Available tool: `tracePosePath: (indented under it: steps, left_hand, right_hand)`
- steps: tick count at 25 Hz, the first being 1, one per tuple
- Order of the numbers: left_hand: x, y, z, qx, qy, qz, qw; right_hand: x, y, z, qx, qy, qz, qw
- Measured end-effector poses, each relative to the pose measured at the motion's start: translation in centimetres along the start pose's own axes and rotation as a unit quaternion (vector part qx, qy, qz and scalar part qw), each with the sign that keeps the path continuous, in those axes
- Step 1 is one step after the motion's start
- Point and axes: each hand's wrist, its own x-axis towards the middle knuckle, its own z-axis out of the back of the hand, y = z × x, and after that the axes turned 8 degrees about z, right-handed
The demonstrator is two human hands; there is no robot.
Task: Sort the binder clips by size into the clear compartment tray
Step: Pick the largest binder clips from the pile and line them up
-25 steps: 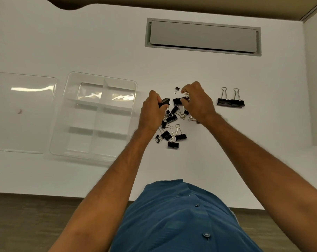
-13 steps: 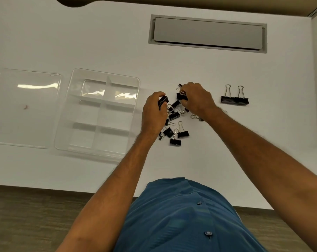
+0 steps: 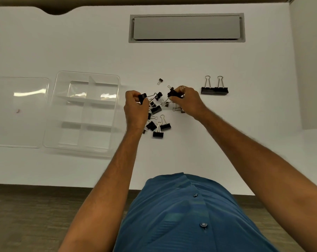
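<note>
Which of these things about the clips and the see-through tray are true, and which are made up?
1. The clear compartment tray already holds clips. False: its compartments show no clips.
2. The left hand pinches a black binder clip. True.
3. Two large clips stand side by side, right of the pile. True.
4. The right hand lies flat on the table. False: its fingers are curled round clips.
5. The clear lid covers the tray. False: it lies beside the tray, on the left.
</note>
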Motion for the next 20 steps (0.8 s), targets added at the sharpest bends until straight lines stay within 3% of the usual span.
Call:
tracePosePath:
  steps: [5,9,14,20]
  left_hand:
    - [-1.7,0.0,-1.1,-0.027,-0.004,0.053,0.998]
    - [-2.5,-0.4,-2.1,-0.109,0.029,0.146,0.983]
    - [-2.6,-1.0,-3.5,-0.177,0.021,0.298,0.938]
    - [-3.1,-0.2,-4.7,-0.049,0.146,0.256,0.954]
  right_hand:
    - [-1.0,-0.7,2.1,0.139,-0.014,-0.053,0.989]
    - [-2.0,-1.9,3.5,0.118,-0.022,-0.049,0.992]
    - [-3.3,-2.6,4.6,0.12,-0.016,-0.034,0.992]
    - [-3.5,-2.4,5.3,0.156,0.011,-0.032,0.987]
